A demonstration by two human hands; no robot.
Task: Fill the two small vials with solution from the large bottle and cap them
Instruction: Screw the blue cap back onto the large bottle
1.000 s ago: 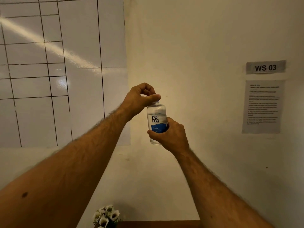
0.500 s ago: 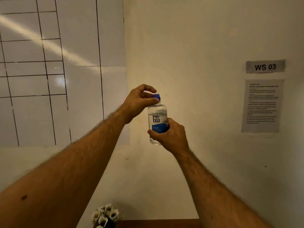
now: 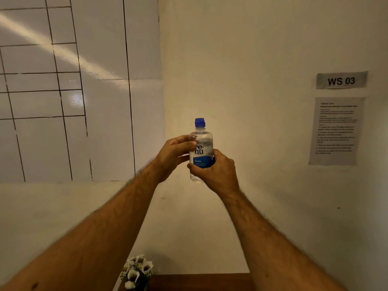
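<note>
Large bottle (image 3: 201,152) held upright in mid-air before the wall, blue cap (image 3: 199,122) on. Right hand (image 3: 216,171) grip wrapped around lower body. Left hand (image 3: 173,156) grip narrow, fingertips on the label side. Vials out of view.

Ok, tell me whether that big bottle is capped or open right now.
Capped. The blue cap sits on the neck of the bottle, held upright by both the left hand and right hand.
</note>
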